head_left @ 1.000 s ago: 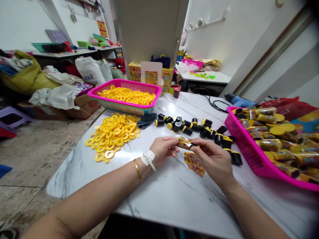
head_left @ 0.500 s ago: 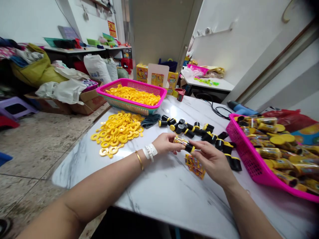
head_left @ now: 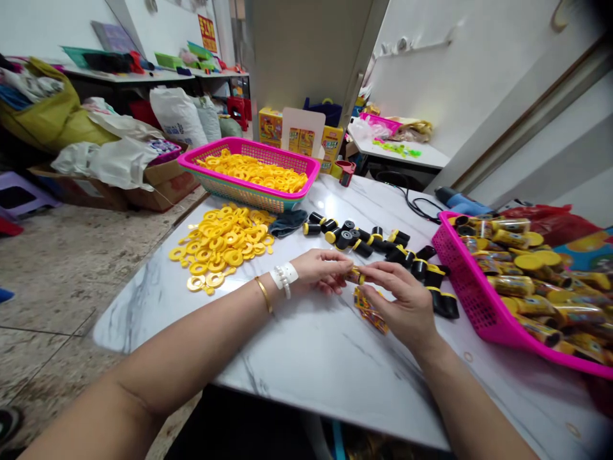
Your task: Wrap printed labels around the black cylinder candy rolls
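Between both hands is a small cylinder [head_left: 356,275], mostly covered by fingers, with a yellow end and a bit of printed label showing. My left hand [head_left: 322,269], wearing a bracelet and bangle at the wrist, pinches its left side. My right hand [head_left: 401,299] grips the other end with thumb and fingers. Just below them lies a small stack of printed labels [head_left: 370,310]. Beyond my hands, several black cylinders with yellow caps [head_left: 363,248] are scattered on the marbled table [head_left: 292,364].
A heap of yellow rings [head_left: 225,241] lies on the left, before a pink basket [head_left: 191,162] of similar rings. A dark cloth [head_left: 288,223] sits beside it. At right stands another pink basket [head_left: 472,306] full of labelled cylinders, with a blue tool [head_left: 460,201] behind.
The cylinder has turned between my fingers; its black body and the label are now largely hidden. My fingers have closed nearer together around it. The view has shifted slightly.
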A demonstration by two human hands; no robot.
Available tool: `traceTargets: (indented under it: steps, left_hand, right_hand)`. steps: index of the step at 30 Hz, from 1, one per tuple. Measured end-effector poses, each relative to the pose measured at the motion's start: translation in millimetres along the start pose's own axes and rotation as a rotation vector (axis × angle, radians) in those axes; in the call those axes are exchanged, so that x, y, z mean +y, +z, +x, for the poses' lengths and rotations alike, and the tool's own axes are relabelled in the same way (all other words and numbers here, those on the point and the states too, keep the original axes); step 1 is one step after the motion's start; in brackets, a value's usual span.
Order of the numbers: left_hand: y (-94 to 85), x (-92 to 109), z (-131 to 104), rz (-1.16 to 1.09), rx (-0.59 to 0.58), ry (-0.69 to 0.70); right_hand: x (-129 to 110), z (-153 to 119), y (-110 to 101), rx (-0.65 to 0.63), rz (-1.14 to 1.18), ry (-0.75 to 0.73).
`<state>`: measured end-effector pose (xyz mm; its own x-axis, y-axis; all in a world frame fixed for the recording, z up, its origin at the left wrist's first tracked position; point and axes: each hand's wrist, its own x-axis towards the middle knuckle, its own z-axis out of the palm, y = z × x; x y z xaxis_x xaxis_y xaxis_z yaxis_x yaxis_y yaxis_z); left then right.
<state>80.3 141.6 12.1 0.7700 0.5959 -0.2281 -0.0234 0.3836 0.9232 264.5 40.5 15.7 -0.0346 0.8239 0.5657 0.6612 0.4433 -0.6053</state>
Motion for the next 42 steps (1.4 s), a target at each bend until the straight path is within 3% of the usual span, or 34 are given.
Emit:
traceTargets:
  steps: [10, 13, 16, 18, 22, 24, 26, 28, 30, 32, 34, 38, 42]
  left_hand:
    - [10.1, -5.5, -1.4, 0.084, 0.01, 0.245]
    - [15.6, -6.6, -4.3, 0.169, 0.041, 0.335]
    - [17.2, -7.1, -5.8, 0.276, 0.098, 0.427]
    - [13.9, -6.3, -4.8, 0.291, 0.102, 0.43]
    - [3.6, -3.6, -0.8, 0.21, 0.081, 0.205]
    - [2.1, -3.6, 0.4, 0.19, 0.022, 0.164]
    - [3.6, -4.7, 0.9, 0.195, -0.015, 0.219]
    - [6.1, -6.1, 1.1, 0.2, 0.001, 0.278]
    - [7.5, -7.0, 1.2, 0.214, 0.012, 0.289]
    - [7.0, -7.0, 1.4, 0.223, 0.002, 0.262]
    - [5.2, -6.3, 1.6, 0.174, -0.014, 0.189]
    - [1.9, -5.2, 1.1, -0.043, 0.005, 0.0]
    - [3.0, -5.4, -1.2, -0.093, -0.008, -0.062]
  right_hand:
    - [-2.2, -4.7, 6.7, 0.077, 0.23, 0.192]
    - [-0.6, -4.1, 6.7, 0.096, 0.375, 0.456]
    - [2.1, -1.9, 9.2, 0.014, 0.534, 0.659]
    - [3.7, -0.8, 11.4, 0.022, 0.53, 0.603]
    - [5.8, -2.9, 12.8, 0.134, 0.327, 0.225]
    - [6.4, -5.1, 12.6, 0.133, 0.245, 0.141]
    - [6.4, -6.3, 13.3, 0.126, 0.265, 0.219]
    - [6.0, -5.9, 15.5, 0.121, 0.377, 0.405]
    - [5.4, -4.4, 18.1, 0.101, 0.502, 0.58]
    - [5.0, -2.5, 20.0, 0.065, 0.569, 0.648]
    - [5.2, -0.9, 20.1, 0.059, 0.559, 0.601]
    - [8.3, 0.2, 13.6, 0.074, 0.468, 0.343]
    - [13.1, -1.3, 5.7, -0.134, 0.602, 0.348]
